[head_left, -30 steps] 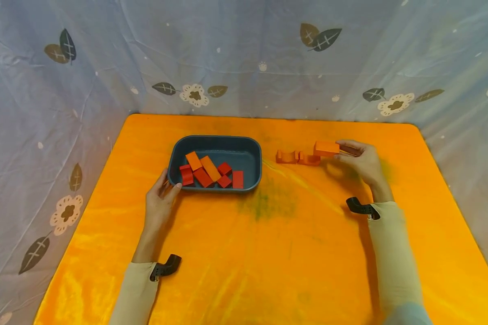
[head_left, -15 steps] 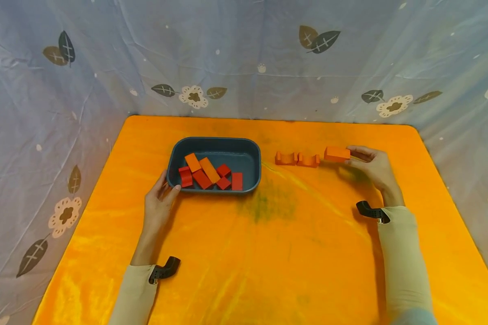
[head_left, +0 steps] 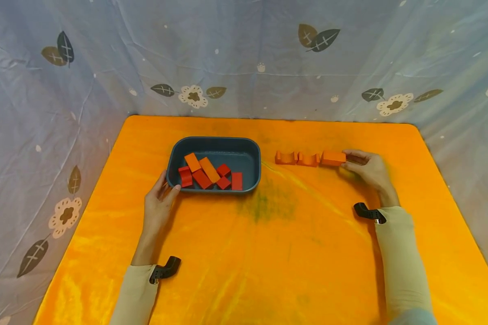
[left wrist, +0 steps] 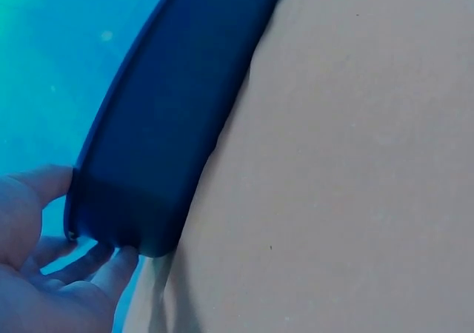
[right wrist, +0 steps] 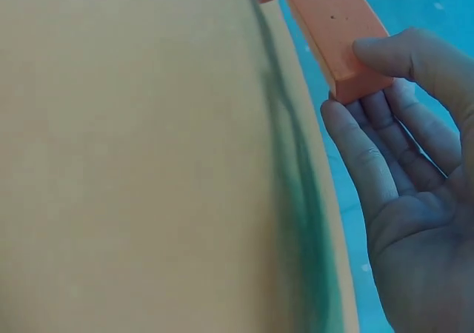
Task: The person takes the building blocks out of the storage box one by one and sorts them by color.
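Observation:
In the head view, my right hand (head_left: 368, 169) pinches the right end of an orange rectangular block (head_left: 333, 158). The right wrist view shows the thumb on top of that block (right wrist: 333, 29) and fingers beneath its end. Its left end sits close beside two orange notched blocks (head_left: 286, 159), lined up in a row on the table. My left hand (head_left: 159, 198) grips the lower left corner of a dark blue-grey tub (head_left: 252, 187), thumb at the rim. The left wrist view shows the tub's outer wall (left wrist: 155, 118) between thumb and fingers.
Inside the tub lie several red blocks (head_left: 236, 181) and two orange blocks (head_left: 209, 169). A yellow cloth (head_left: 244, 253) covers the table. A grey patterned curtain (head_left: 244, 58) hangs behind and at both sides.
My right hand carried the orange block from above the row's right end rightward and lower, then back left, close against the row. The left hand and tub have stayed in place.

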Demonstrator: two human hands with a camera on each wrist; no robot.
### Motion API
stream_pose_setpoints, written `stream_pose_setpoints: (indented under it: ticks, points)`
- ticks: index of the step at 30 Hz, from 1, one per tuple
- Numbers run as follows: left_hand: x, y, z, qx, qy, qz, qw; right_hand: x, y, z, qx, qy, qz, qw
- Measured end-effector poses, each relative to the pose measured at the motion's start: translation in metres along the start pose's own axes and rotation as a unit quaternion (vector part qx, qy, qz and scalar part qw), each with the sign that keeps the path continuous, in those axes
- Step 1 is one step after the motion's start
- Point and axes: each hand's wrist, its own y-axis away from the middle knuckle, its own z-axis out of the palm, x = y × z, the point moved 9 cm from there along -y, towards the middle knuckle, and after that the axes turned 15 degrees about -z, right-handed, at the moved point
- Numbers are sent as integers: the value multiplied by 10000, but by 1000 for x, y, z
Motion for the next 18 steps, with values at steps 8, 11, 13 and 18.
stream_pose_setpoints:
  ticks: [8, 11, 13, 18]
  points:
    - [0, 0, 0, -24, 53, 32, 10000, 67, -3, -13, -179, 651, 408, 9969]
    - [0, 0, 0, -32, 56, 44, 10000, 64, -2, -12, -172, 606, 392, 9972]
    - [0, 0, 0, -22, 47, 44, 10000, 61, -2, -10, -199, 481, 351, 9980]
    - [1, -1, 0, -26, 65, 61, 10000, 56, -2, -7, -308, 395, 219, 9985]
